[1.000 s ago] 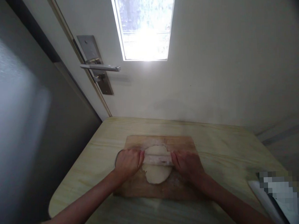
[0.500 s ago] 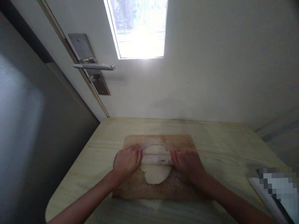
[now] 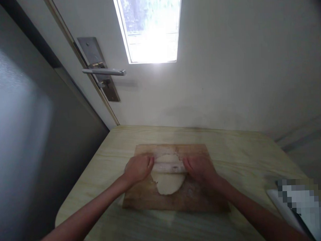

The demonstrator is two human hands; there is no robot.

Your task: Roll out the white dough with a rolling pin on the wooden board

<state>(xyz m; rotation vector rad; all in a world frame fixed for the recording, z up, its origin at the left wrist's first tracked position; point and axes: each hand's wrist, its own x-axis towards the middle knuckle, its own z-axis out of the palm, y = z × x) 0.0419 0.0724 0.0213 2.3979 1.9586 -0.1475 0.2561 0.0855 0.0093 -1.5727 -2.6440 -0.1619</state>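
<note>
A rolling pin (image 3: 168,167) lies crosswise over a flat, roughly oval sheet of pale dough (image 3: 170,184). My left hand (image 3: 139,167) is closed round the pin's left end, and my right hand (image 3: 200,167) grips its right end. Both ends of the pin are hidden inside my fists. Under the dough is a wooden board (image 3: 166,203) with whitish smears on its surface. Dough shows on both the far and the near side of the pin, more of it on the near side.
The board rests on a light wood table (image 3: 109,154) with rounded corners. Behind it stands a white door with a metal handle (image 3: 104,71) and a bright glass pane (image 3: 152,29). A pale, partly blurred-out object (image 3: 303,207) sits at the right edge.
Both hands and the rolling pin appear slightly higher in the picture, though the view itself has shifted a little too. The grip on the pin is unchanged.
</note>
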